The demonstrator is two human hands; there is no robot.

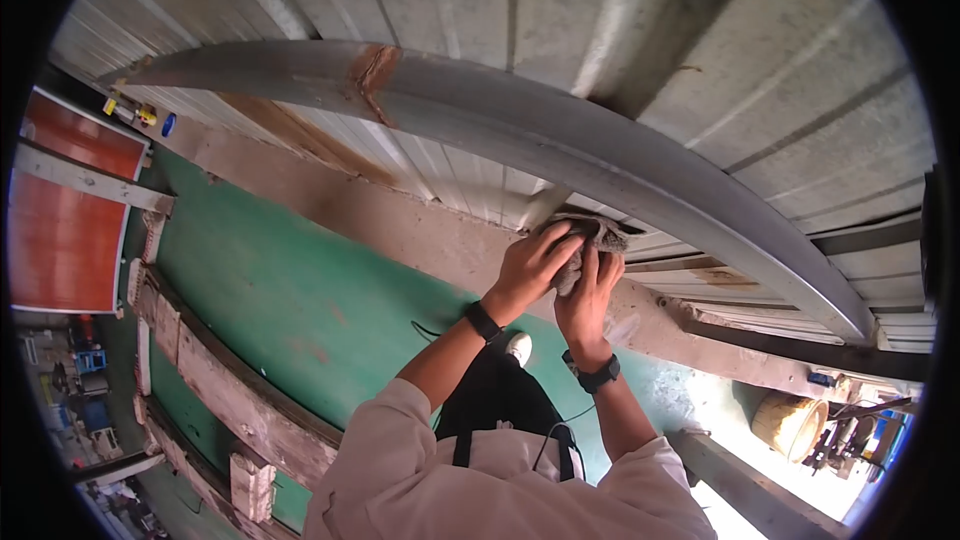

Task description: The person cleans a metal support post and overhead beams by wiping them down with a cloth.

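Observation:
A grey-brown cloth (568,275) is bunched up between my two hands, just below a long grey metal beam (560,135). My left hand (532,265) has its fingers bent over the cloth's left side. On the right side of the same cloth, the fingers of my right hand (590,295) press into it. Part of the cloth reaches up close to the beam's lower edge; whether it touches the beam I cannot tell. Dark bands circle both wrists.
Corrugated metal wall panels (460,0) rise behind the beam, which has a rusty joint (372,80). Below lies a green floor (300,270). Worn wooden-looking rails (240,380) stand at left, near an orange-red panel (75,200). A yellowish bucket (790,427) stands at lower right.

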